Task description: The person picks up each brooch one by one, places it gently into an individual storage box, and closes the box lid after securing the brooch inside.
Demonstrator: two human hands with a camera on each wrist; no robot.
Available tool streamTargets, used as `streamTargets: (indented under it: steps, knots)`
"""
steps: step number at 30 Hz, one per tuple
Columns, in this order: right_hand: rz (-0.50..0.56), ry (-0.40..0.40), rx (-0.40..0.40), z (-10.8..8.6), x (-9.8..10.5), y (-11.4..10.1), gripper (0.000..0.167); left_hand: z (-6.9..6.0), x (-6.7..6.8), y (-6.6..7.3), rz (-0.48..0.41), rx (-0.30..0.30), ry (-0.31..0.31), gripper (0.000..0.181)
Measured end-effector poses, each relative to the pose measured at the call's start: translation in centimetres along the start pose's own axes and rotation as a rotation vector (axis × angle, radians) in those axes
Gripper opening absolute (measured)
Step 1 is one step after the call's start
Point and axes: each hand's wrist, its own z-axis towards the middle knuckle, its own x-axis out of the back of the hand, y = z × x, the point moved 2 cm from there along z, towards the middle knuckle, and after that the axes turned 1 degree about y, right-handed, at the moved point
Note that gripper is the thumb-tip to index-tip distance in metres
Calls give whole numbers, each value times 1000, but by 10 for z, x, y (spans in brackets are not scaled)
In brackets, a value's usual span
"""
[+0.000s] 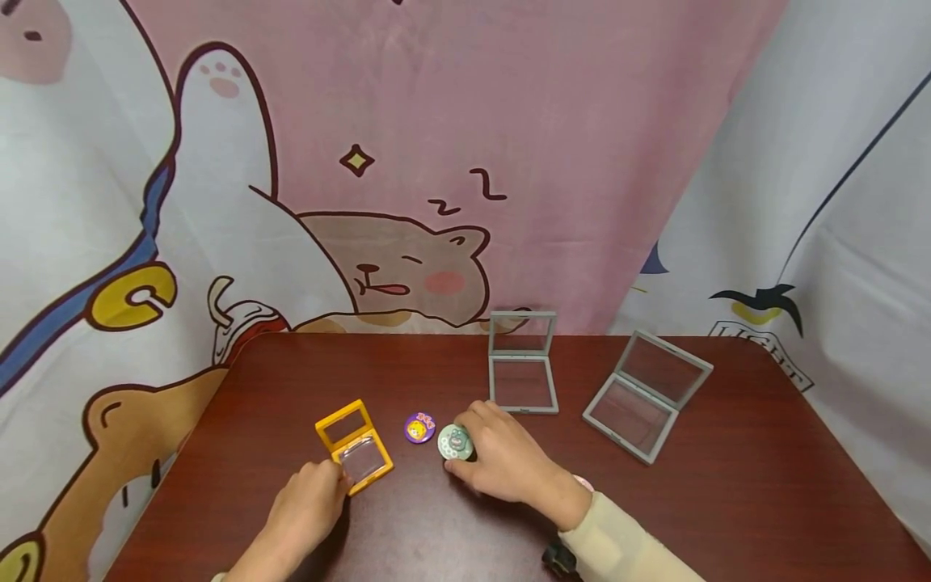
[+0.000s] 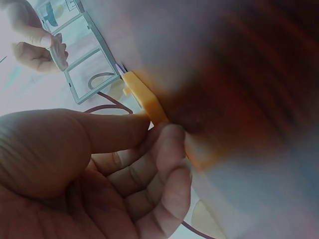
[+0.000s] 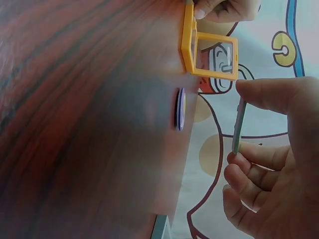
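My left hand (image 1: 309,497) grips the yellow frame (image 1: 353,443), open on the table (image 1: 436,537), at one edge. My right hand (image 1: 509,457), apart from the left, pinches the green badge (image 1: 454,443) by its rim, clear of the table. Purple badge (image 1: 419,428): flat, between my hands. One grey frame (image 1: 520,356) and a second grey frame (image 1: 646,391): beyond my right hand. Judged status: frames opened, one badge lifted. Outstanding: neither badge is inside a frame.

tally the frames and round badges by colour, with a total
Grey frames: 2
Yellow frame, pinched by the left hand: 1
Purple badge: 1
Green badge, held by the right hand: 1
Total: 5, leaving out a pinkish thing too hidden to identify
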Motion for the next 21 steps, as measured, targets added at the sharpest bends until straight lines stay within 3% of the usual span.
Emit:
streamTargets:
  steps: [12,21]
  knots:
    - [8,13,56,0,-4,-11,44,-5,-2,4,-49,24,-68,32]
    - [6,35,96,-2,-8,-17,45,-15,-6,12,-53,-36,-42,34]
